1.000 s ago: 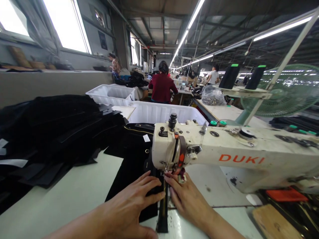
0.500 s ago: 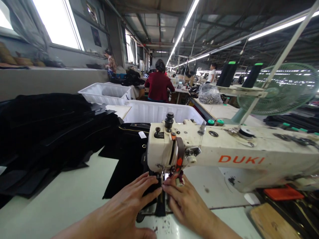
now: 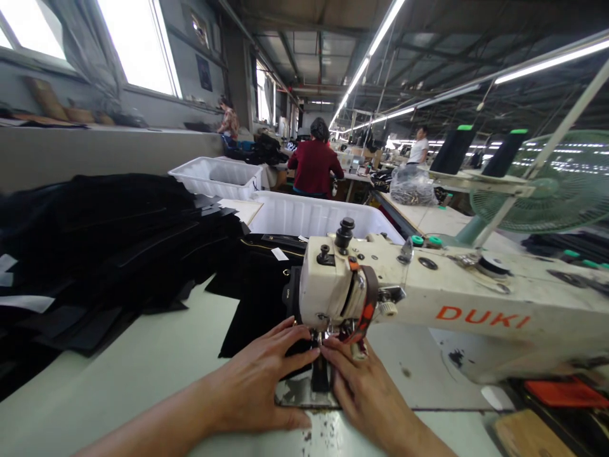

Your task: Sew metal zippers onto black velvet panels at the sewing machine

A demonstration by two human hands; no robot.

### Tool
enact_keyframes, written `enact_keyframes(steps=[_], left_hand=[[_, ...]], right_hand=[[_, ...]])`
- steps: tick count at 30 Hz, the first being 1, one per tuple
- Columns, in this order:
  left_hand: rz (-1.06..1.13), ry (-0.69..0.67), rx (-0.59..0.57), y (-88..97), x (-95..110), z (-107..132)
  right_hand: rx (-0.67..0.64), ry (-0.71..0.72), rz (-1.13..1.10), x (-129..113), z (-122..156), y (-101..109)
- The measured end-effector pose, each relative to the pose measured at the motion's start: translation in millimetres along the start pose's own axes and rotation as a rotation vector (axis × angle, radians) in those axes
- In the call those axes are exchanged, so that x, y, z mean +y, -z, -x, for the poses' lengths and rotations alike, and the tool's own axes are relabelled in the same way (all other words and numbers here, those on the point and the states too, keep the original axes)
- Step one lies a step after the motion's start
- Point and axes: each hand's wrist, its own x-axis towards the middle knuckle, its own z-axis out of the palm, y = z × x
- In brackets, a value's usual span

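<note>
A black fabric strip (image 3: 320, 378) lies under the needle area of a white sewing machine (image 3: 328, 279), its near end on the worn metal plate. My left hand (image 3: 266, 371) rests flat to the left of the strip, fingers stretched toward the needle and thumb apart on the table. From the right, my right hand (image 3: 359, 381) presses its closed fingers against the strip's edge, close to the presser foot. Black fabric (image 3: 257, 317) spreads out left of and behind the machine head, with a gold zipper line and a white label (image 3: 280, 254). The fingers partly hide the stitching spot.
A tall pile of black cut pieces (image 3: 109, 247) covers the left of the table. Behind stand white plastic bins (image 3: 323, 214). Thread cones (image 3: 453, 150) and a green fan (image 3: 547, 184) are at right, beside a wooden block (image 3: 530, 435). A co-worker (image 3: 316, 162) in dark red sits ahead.
The strip's near end has moved forward toward the needle. Both hands keep nearly the same place beside it. The whole view has swung slightly left.
</note>
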Motion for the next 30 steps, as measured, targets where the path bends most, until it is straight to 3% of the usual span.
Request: enact_keyframes(steps=[6,11,18,21,25,28,30], left_hand=[[0.03,-0.026,0.029,6.8,4,-2],[0.059,-0.098,0.059,7.3,-2,-2],[-0.1,0.087,0.213,7.6,-19,-5],[-0.186,0.146,0.211,3.7,-5,-2],[-0.263,0.201,0.196,-3.5,31,8],[-0.251,0.189,0.144,-0.3,49,24],[-0.255,0.238,0.139,8.0,44,37]], right_hand=[[-0.018,0.042,0.081,6,2,-5],[0.066,0.17,0.178,20,2,-10],[0.163,0.322,0.253,29,-4,-10],[0.235,0.341,0.281,28,-3,-3],[0.314,0.382,0.333,14,0,1],[0.297,0.401,0.321,-10,3,-14],[0.298,0.365,0.318,-29,9,-27]])
